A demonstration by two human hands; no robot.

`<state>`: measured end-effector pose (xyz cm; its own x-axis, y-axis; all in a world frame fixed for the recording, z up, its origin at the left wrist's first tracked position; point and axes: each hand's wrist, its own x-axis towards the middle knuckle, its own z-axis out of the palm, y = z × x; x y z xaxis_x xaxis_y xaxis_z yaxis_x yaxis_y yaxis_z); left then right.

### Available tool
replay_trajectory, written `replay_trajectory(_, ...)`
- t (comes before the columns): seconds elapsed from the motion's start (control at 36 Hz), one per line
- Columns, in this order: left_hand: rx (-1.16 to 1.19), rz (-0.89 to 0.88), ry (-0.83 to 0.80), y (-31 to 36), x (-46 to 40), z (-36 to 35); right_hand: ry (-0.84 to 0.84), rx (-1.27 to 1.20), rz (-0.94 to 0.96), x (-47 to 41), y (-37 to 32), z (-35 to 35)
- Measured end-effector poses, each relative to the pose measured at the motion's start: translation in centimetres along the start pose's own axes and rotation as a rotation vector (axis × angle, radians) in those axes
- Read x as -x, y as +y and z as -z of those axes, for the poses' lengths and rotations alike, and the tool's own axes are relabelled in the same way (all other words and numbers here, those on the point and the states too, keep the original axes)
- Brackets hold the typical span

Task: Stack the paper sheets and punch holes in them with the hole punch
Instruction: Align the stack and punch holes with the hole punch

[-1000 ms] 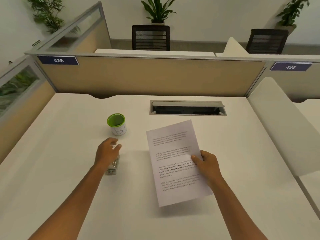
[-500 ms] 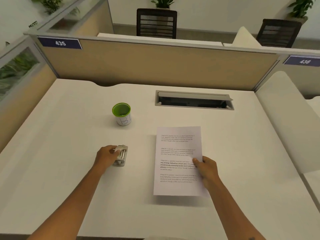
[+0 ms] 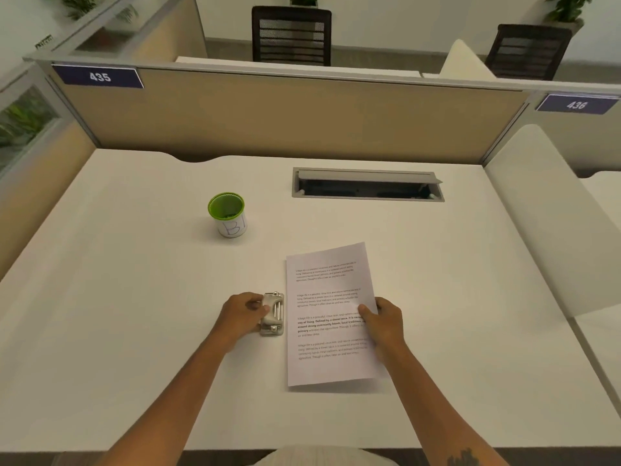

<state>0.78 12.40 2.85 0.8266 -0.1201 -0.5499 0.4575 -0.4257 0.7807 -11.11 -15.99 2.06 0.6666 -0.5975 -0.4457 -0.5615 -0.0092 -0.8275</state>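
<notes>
Paper sheets (image 3: 331, 317) are held at their right edge by the right hand (image 3: 384, 319), with the thumb laid on top of the printed side; the far corner is lifted and the stack is slightly tilted above the white bench (image 3: 134, 314). The left edge of the sheets is set just beside the metal hole punch (image 3: 273, 314), which is gripped from the left by the closed left hand (image 3: 242, 312). A green-rimmed cup (image 3: 227, 214) stands well apart, farther and to the left. A cable slot (image 3: 368, 183) is cut in the far middle. Open bench surface is left on both sides and toward the near edge.
</notes>
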Motion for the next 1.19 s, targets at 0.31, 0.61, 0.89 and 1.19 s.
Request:
replay_trajectory(0.31, -0.014, -0.007, -0.021, 0.4, 0.4, -1.8, 0.016, 0.016, 0.000, -0.2, 0.9, 0.8)
replay_trajectory(0.61, 0.013, -0.012, -0.029, 0.2, 0.2, -2.3, -0.001, -0.013, 0.010, -0.4, 1.5, 0.8)
replay_trajectory(0.89, 0.014, 0.000, -0.045, 0.2, -0.3, -2.2, -0.022, -0.022, -0.011, -0.8, 1.6, -0.2)
replay_trajectory(1.19, 0.018, 0.011, -0.055, 0.0, -0.5, -2.1, -0.040, 0.036, -0.003, -0.7, 1.3, -0.8)
